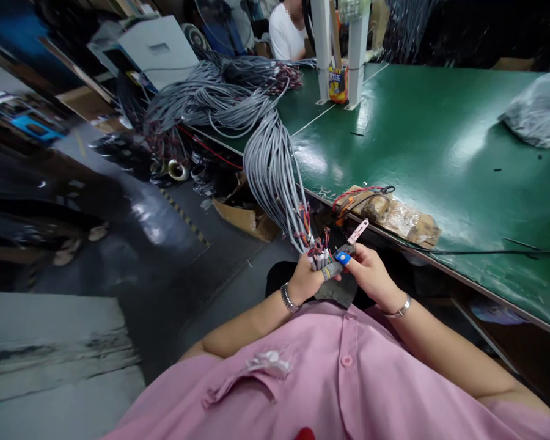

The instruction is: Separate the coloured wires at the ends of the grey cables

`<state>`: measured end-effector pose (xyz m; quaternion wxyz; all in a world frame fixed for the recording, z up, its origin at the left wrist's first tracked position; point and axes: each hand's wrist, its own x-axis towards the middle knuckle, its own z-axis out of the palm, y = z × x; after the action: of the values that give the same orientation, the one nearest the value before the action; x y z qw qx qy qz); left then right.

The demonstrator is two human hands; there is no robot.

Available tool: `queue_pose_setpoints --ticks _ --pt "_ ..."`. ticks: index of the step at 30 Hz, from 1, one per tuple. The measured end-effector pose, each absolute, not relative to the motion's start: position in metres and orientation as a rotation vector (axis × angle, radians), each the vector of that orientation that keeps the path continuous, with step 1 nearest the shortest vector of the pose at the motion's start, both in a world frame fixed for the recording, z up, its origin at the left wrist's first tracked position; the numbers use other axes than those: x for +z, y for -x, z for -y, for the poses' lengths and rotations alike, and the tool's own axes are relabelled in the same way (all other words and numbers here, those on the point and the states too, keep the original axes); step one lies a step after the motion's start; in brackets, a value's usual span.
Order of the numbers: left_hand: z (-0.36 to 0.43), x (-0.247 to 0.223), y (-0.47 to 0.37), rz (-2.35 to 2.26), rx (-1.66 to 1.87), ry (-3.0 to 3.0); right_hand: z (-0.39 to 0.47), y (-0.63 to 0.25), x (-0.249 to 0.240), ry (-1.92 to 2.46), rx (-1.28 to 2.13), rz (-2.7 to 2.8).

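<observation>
A thick bundle of grey cables (275,165) hangs over the table's edge toward my lap, its stripped ends showing thin coloured wires (319,244). My left hand (306,280) is closed around the cable ends, with grey tape on its thumb. Close beside it, my right hand (371,272) is closed in a pinch, a blue wrap on its thumb. A flat pink strip with holes (358,231) sticks up from the right fingers. The fingertips of both hands meet over the wires, and what lies between them is partly hidden.
A green table (417,134) runs along my front and right. On its near edge lies a taped wooden block (394,217) with wires. More cables (211,91) are heaped at left, near a white machine (158,52). Beneath are cardboard (245,214); a person (286,33) sits beyond.
</observation>
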<state>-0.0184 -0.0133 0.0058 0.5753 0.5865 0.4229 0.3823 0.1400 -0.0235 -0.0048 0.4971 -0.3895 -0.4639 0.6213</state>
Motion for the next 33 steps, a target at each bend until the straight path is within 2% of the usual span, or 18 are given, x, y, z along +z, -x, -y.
queue_pose_setpoints --ticks 8,25,33 --pt "0.012 -0.011 0.011 -1.009 1.109 -1.165 0.024 -0.131 0.0 1.023 1.413 1.024" --pt "0.012 -0.02 0.012 -1.035 1.282 -1.078 0.035 -0.136 -0.006 1.094 1.437 0.932" --pt "0.013 -0.008 0.014 -0.992 1.251 -1.095 0.033 -0.153 -0.023 0.945 1.531 0.741"
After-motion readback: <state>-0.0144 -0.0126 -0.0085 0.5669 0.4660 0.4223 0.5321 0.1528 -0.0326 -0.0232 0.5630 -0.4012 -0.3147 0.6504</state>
